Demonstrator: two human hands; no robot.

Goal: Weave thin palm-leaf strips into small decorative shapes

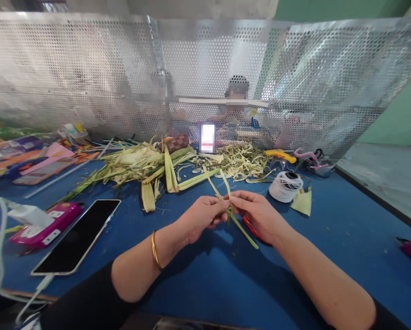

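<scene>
Both my hands meet over the blue table (pixel 198 279) and pinch thin green leaf strips (pixel 222 188). My left hand (pixel 200 217), with a gold bangle on the wrist, is closed on the strips from the left. From the right, my right hand (pixel 257 215) is closed on the same strips. One strip end (pixel 247 236) hangs down below the hands, and two ends fork upward. A red object (pixel 251 228) shows under my right palm; I cannot make out what it is.
A pile of green and pale leaves (pixel 147 165) lies behind the hands. A spool of white thread (pixel 286 186) stands at the right, a black phone (pixel 78 236) and pink tissue pack (pixel 43 224) at the left. A perforated metal screen (pixel 88 73) with a person behind it closes the back.
</scene>
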